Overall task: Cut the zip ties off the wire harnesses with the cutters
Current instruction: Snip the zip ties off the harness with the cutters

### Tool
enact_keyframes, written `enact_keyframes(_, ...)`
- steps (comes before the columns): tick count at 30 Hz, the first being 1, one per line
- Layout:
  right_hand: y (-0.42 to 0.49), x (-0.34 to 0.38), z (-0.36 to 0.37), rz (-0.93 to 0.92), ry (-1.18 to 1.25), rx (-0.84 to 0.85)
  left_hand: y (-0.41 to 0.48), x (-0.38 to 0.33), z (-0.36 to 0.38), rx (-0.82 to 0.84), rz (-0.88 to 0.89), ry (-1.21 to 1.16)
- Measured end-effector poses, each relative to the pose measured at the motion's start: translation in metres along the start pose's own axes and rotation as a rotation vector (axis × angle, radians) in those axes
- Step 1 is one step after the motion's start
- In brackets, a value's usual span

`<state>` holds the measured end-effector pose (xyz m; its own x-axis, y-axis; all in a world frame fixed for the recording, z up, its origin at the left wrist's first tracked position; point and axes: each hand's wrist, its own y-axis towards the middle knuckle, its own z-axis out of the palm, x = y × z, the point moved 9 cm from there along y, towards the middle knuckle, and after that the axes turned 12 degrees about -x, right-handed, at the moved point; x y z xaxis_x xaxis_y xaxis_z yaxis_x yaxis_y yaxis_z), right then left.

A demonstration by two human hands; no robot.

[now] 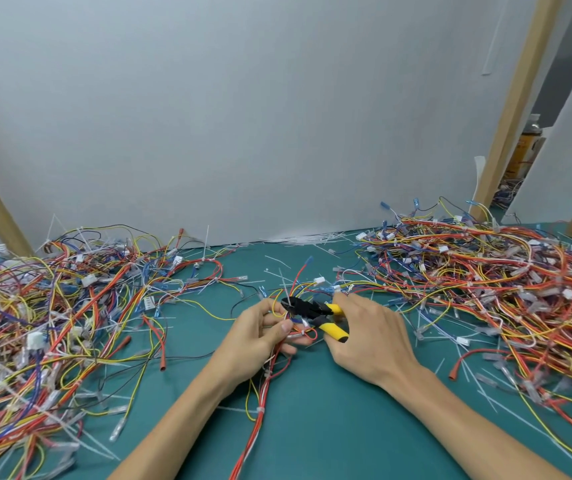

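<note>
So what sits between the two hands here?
Head view: the yellow-handled cutters, gripped by the right hand, their black head at the wire harness the left hand holds.

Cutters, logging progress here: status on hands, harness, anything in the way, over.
Right hand grips the yellow-handled cutters. Left hand holds the wire harness, cutter head at the bundle. Wire piles flank both hands.
</note>
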<state>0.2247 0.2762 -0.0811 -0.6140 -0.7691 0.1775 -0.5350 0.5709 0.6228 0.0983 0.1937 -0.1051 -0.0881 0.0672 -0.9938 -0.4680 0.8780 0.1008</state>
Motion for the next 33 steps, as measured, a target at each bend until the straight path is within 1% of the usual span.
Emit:
enact_keyframes(3, 0.001, 0.001, 0.002, -0.012, -0.006, 0.006, 0.000, 0.000, -0.001, -0.003, 0.008, 0.003)
enact_keyframes(9, 0.002, 0.002, -0.007, 0.009, 0.069, -0.067, 0.002, 0.003, -0.003, -0.019, 0.002, -0.026)
enact_keyframes(15, 0.001, 0.004, -0.010, 0.007, 0.058, -0.074, 0.003, 0.006, -0.005, -0.029, 0.003, -0.016)
enact_keyframes(18, 0.001, 0.005, -0.014, 0.001, 0.039, -0.110, 0.004, 0.008, -0.007, -0.046, 0.003, -0.016)
enact_keyframes(21, 0.002, 0.005, -0.019, -0.006, 0.013, -0.158, 0.003, 0.008, -0.008, -0.088, 0.018, -0.002)
enact_keyframes(26, 0.004, 0.007, -0.031, -0.039, -0.020, -0.261, -0.001, -0.002, -0.016, -0.225, 0.104, 0.043)
enact_keyframes(29, 0.003, 0.008, -0.031, -0.033, 0.006, -0.250, -0.002, -0.004, -0.019, -0.254, 0.106, 0.051)
enact_keyframes(33, 0.002, -0.002, -0.022, 0.056, 0.108, -0.173, -0.002, -0.005, -0.018, -0.166, 0.031, -0.024)
